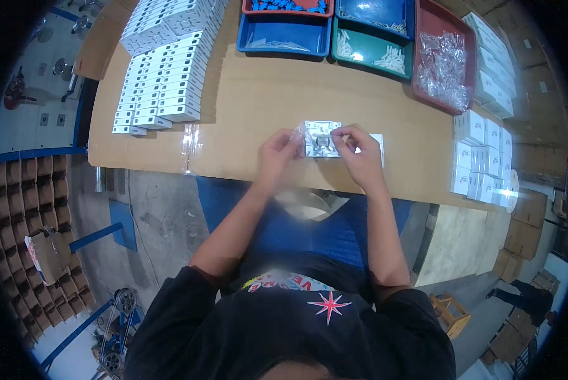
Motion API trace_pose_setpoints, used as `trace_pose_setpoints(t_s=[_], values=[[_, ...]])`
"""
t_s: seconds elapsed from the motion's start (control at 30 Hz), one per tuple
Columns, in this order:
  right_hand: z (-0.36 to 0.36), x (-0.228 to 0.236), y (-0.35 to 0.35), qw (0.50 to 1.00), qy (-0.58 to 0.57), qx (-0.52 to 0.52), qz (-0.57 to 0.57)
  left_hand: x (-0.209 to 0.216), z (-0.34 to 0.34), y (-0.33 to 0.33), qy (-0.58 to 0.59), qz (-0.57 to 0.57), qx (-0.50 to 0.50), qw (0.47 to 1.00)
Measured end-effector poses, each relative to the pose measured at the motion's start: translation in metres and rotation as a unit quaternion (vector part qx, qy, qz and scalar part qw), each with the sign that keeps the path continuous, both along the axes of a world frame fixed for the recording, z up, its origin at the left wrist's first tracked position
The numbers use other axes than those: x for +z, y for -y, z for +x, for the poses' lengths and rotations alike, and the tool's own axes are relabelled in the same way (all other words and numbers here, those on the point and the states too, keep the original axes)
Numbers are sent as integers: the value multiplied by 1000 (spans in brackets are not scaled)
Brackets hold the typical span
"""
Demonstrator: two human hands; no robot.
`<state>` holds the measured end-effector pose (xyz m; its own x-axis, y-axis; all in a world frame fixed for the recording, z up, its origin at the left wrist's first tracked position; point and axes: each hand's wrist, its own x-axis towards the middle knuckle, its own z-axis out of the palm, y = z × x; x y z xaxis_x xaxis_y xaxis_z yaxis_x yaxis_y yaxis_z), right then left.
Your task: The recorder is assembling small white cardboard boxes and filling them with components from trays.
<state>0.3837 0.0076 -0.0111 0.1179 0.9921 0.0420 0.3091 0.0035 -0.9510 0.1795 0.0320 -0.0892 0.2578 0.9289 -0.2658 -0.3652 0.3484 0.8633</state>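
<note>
In front of me on the table lies a flat, square white-and-silver plate (322,130) with a grey part at its middle. My left hand (279,154) is at the plate's left edge, its fingers closed on a thin, crinkled clear plastic bag (301,134). Over the plate's right side, my right hand (361,157) has thumb and forefinger pinched together; what they hold, if anything, is too small to make out. A white flat piece (379,144) shows just right of that hand, partly covered by it.
Stacked white boxes (160,88) stand at the left, and more white boxes (480,149) at the right. Along the back are blue (285,53), green (372,62) and red (436,100) trays of small parts and clear bags. The table's front edge (233,180) runs under my forearms.
</note>
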Motion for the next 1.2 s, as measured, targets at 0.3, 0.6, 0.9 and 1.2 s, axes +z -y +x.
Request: trace_pose_setpoints(t_s=[0.3, 0.6, 0.9, 1.2], values=[[-4, 4, -1, 999, 47, 3, -7, 4, 2, 0, -48, 23, -9, 999], [-9, 3, -3, 999, 22, 18, -16, 8, 5, 0, -87, 31, -25, 995], [-23, -1, -1, 999, 23, -22, -4, 5, -4, 1, 16, -11, -51, 999], [-22, -15, -1, 999, 3, -26, -45, 12, 1, 0, -34, -9, -78, 996]])
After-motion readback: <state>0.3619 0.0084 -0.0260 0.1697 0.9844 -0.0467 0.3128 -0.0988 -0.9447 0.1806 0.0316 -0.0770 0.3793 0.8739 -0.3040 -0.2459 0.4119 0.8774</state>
